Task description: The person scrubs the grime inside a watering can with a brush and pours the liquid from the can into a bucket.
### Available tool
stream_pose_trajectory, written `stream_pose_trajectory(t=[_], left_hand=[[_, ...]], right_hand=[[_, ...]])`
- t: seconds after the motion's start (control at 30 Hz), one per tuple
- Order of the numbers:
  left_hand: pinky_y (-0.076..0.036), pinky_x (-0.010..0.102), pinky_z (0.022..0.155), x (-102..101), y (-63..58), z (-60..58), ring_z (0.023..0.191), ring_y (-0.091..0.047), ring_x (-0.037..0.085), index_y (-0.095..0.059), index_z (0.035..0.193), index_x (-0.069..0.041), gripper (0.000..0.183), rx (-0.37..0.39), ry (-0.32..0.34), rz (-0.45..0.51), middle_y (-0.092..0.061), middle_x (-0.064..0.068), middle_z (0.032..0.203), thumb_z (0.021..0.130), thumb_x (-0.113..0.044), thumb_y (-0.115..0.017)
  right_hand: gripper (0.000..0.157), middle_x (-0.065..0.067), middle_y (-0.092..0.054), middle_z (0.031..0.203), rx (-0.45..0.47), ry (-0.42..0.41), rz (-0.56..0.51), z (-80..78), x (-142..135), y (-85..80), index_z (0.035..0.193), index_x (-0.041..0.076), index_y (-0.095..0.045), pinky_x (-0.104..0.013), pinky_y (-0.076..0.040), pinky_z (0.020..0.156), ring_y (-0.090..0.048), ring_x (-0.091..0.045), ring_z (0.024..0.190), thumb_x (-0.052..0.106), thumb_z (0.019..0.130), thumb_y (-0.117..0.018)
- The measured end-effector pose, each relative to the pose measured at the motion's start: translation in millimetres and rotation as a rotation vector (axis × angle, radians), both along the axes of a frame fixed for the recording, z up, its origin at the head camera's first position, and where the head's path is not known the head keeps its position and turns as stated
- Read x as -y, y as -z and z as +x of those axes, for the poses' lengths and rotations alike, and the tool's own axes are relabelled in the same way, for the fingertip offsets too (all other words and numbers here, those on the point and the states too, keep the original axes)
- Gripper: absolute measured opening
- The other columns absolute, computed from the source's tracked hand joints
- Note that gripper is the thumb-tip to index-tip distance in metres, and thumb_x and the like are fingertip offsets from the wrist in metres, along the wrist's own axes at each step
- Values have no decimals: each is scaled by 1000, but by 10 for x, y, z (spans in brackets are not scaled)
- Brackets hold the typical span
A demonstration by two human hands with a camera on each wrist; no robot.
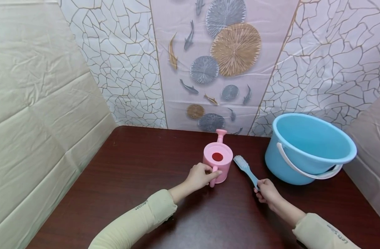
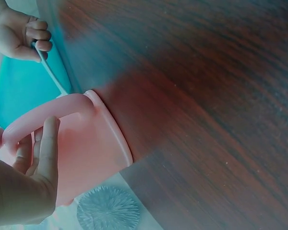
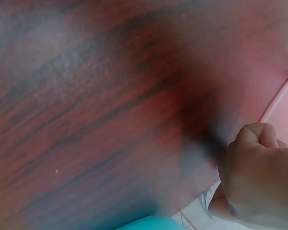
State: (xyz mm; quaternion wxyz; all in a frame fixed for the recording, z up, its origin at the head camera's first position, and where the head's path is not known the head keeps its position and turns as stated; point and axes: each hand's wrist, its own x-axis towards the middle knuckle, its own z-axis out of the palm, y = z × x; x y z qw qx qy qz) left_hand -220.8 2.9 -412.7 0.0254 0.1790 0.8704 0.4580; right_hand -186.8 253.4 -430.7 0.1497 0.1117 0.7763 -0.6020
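A pink watering can (image 1: 227, 169) stands upright on the dark wooden table, its spout toward the back wall. My left hand (image 1: 200, 177) holds its handle; in the left wrist view the fingers (image 2: 49, 148) pass under the curved handle (image 2: 48, 113). To the right of the can, my right hand (image 1: 269, 193) grips a light blue brush (image 1: 250, 172) by the end of its handle. The brush's white bristles (image 1: 241, 162) face up, near the can but apart from it. In the right wrist view the right hand (image 3: 252, 177) hides most of the brush.
A blue bucket (image 1: 281, 162) with a white handle stands at the table's right rear, beyond my right hand. Behind the table (image 1: 140, 162) hangs a patterned cloth wall (image 1: 130, 65). Pale cloth panels (image 1: 37, 114) close off the left and right sides.
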Motion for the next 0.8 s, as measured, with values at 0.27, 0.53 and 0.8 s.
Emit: stream_pose_trajectory(t=[0.27,0.53,0.8], left_hand=[[-31,16,43,-2,-8,0,43,-48,1,-66,61,-3,39,20,-1,6,-63,11,54,85,-33,-68],[-34,16,44,2,-4,-2,43,-48,1,-65,61,-2,38,15,-2,19,-63,13,55,85,-31,-68],[-33,16,44,2,-9,-2,43,-48,2,-66,61,-2,39,35,3,22,-64,14,56,85,-33,-68]], right_hand=[[14,3,-42,58,1,16,-15,15,38,70,91,-3,-30,-18,-24,42,-28,-5,42,2,95,-18],[16,2,-47,58,-41,0,127,23,-14,93,96,-4,-37,-19,-27,43,-32,-5,43,11,97,-33],[18,3,-40,54,-118,-98,337,20,-38,140,79,1,-50,-22,-28,44,-32,-8,44,12,92,-49]])
